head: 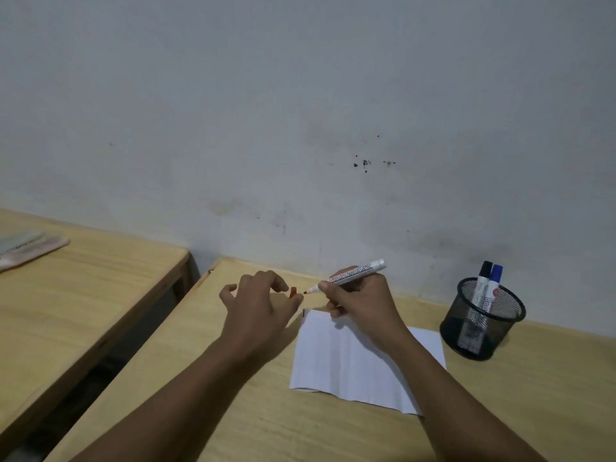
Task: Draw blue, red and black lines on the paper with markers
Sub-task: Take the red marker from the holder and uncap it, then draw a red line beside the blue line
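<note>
Paper lies flat toward the back edge of the bench, its far left corner just beside the right hand. No red or blue line shows on the sheet; only a small dark mark sits at that far left corner, too small to read.

The right hand's grip is clamped around the barrel of the red marker, with the exposed red tip pointing left and held clear above the bench, off the paper. The left hand pinches the small red cap between thumb and fingertips, the other fingers spread loose; cap and tip sit just apart. Whether the cap is going on or has come off, I cannot tell.

Black marker and blue marker stand capped in the mesh pen holder near the back right of the bench, just beside the paper's far right corner.

Risks, as I judge them: the bare tip is close to the left fingers, so a small misjudged move could ink the skin. The cap is held only by a light pinch and could drop and roll off the left edge of the bench into the gap. Nothing pins the sheet down, so a stroke drawn with the left hand still busy may drag or skew it and run onto the wood. A wide sweep of the right forearm could also knock the holder.
</note>
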`<state>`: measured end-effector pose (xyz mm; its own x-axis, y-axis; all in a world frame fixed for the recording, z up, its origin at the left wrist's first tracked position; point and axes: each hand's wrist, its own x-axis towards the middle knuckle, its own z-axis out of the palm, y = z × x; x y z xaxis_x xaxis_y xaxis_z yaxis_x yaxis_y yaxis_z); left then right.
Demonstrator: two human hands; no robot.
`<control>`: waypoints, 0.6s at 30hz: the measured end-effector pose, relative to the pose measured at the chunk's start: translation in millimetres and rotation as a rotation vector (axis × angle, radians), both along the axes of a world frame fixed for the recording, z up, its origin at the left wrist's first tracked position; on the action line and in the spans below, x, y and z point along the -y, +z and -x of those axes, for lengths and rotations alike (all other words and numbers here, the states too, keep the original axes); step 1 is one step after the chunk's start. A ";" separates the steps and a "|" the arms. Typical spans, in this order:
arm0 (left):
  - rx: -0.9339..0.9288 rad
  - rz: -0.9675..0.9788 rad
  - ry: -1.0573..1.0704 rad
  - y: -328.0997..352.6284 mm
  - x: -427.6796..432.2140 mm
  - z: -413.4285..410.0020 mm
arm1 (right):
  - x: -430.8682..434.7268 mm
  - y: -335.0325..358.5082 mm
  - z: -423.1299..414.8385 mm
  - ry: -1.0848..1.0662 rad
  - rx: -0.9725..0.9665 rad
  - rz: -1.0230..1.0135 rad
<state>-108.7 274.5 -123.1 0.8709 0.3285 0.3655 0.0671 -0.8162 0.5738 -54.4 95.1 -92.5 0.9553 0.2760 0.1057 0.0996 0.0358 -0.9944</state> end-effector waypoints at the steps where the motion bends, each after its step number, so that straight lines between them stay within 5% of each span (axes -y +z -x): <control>1: -0.051 -0.036 -0.031 1.1 2.1 6.3 | -4.2 -4.2 -2.2 0.007 -0.006 0.037; 6: -0.280 -0.191 -0.209 0.3 -3.5 16.4 | -14.3 -33.6 -12.6 0.030 -0.049 0.137; 18: -0.339 -0.232 -0.352 -3.5 -13.7 14.4 | -13.7 -45.0 -11.8 -0.046 0.153 0.366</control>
<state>-123.1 288.2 -126.7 0.9955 -0.0607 0.0726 -0.0834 -0.9256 0.3692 -42.6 108.8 -137.6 0.9484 0.2793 0.1501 0.2406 -0.3258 -0.9143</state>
